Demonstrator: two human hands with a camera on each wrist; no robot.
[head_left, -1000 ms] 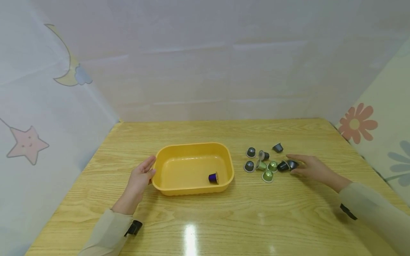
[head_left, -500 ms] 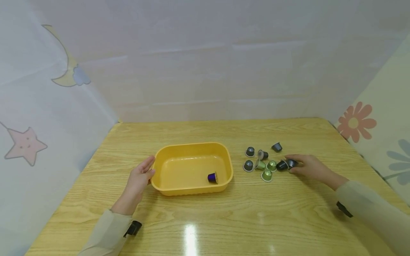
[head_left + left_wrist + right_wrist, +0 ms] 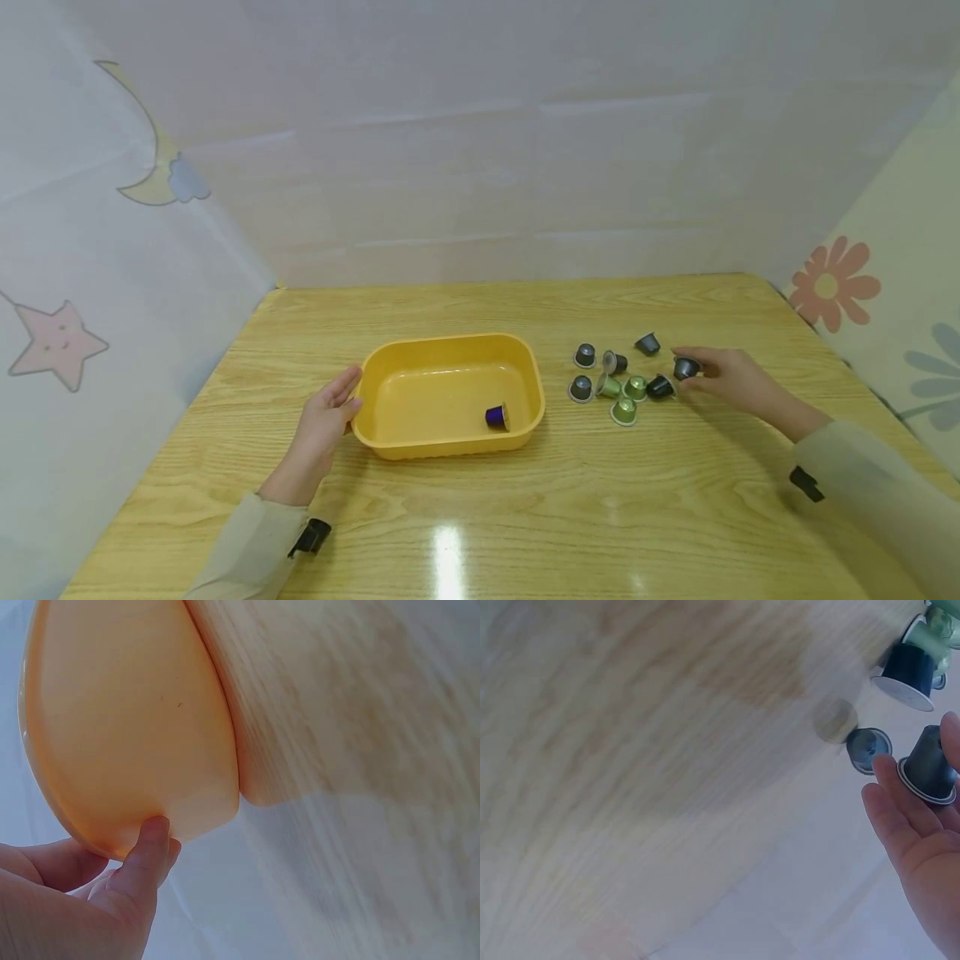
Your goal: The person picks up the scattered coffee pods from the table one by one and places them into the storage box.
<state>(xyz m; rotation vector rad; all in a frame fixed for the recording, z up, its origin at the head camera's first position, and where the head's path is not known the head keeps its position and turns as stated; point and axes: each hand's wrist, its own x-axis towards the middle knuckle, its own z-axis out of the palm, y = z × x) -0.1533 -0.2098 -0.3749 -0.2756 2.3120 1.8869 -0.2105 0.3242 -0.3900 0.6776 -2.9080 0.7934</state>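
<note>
My right hand (image 3: 731, 379) pinches a dark grey coffee capsule (image 3: 686, 368) between thumb and fingers. In the right wrist view that capsule (image 3: 931, 766) stands between the thumb and the fingers, rim down. Left of it lies a black capsule (image 3: 660, 387), near green capsules (image 3: 635, 387) and other grey ones (image 3: 581, 387). My left hand (image 3: 322, 425) touches the left end of a yellow plastic tub (image 3: 450, 450) from outside. In the left wrist view the thumb (image 3: 154, 832) lies against the tub's wall. One purple capsule (image 3: 496, 417) lies on its side inside the tub.
Everything stands on a wood-grain table (image 3: 480, 508). A grey capsule (image 3: 648, 343) lies apart at the back of the group. White cloth (image 3: 450, 167) hangs behind the table; patterned cloth hangs at both sides.
My right hand has taken hold of the dark grey capsule and lifted it slightly, away from the black one beside it. The left hand and tub have stayed put.
</note>
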